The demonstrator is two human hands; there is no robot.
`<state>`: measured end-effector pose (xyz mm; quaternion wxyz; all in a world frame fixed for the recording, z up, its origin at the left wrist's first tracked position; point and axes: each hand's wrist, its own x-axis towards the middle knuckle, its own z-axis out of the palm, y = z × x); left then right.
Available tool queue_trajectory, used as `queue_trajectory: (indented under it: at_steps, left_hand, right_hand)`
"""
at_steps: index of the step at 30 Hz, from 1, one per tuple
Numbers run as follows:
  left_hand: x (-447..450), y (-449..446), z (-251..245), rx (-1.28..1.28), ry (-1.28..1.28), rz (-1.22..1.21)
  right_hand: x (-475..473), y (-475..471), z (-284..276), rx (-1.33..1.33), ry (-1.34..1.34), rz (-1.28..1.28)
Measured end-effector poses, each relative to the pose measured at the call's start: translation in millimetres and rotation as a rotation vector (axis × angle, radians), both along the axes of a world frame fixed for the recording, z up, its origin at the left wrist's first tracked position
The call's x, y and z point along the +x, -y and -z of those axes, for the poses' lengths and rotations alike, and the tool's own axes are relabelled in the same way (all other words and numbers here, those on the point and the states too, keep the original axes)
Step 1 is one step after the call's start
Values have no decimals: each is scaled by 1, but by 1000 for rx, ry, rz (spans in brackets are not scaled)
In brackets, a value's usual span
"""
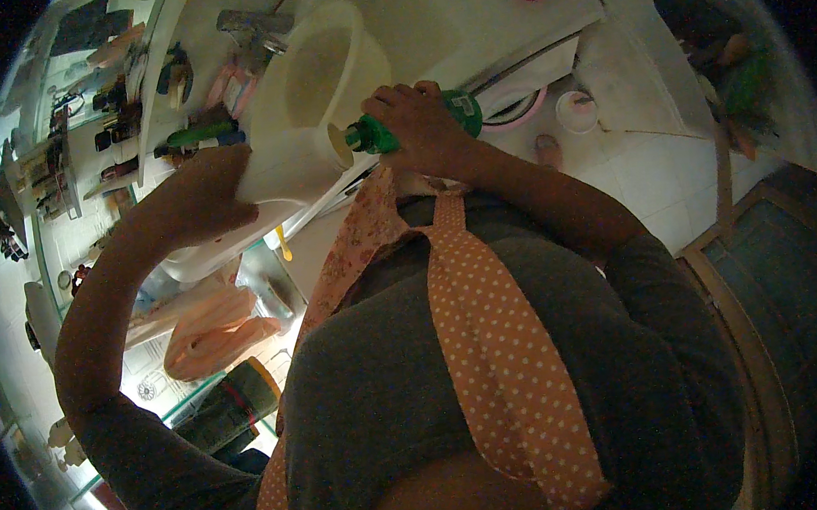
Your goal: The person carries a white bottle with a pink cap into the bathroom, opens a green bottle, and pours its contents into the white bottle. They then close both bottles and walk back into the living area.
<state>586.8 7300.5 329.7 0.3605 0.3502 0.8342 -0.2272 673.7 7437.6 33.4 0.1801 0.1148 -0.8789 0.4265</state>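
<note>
A green plastic bottle (466,112) lies on its side in my right hand (413,123), whose fingers wrap over its middle. Its narrow neck points left, close to the round beige mouth of a white plastic jug (291,153). Whether neck and mouth touch, I cannot tell. My left hand (226,193) grips the jug from the left, with the fingers partly hidden behind it. Over my dark top hangs an orange apron with white dots (490,299).
Beyond the jug is a pale washbasin (373,51) with a metal tap (250,28). Glass shelves with bottles and small items line the left wall. A pink plastic bag (215,332) hangs below. On the tiled floor at right stands a white bucket (576,112), near a foot (548,149).
</note>
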Motion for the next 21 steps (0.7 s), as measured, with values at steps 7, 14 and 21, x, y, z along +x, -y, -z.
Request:
queue_trajectory:
  at_steps: [7, 14, 21]
  left_hand:
    - [3, -26, -1, -160, 26, -208]
    - [-7, -10, 3, -82, 50, -31]
    - [-2, -24, 1, -200, 47, -162]
  right_hand:
    - [5, -8, -7, 14, 69, -7]
    - [4, -4, 3, 12, -42, 62]
    - [6, -6, 0, 2, 14, 34]
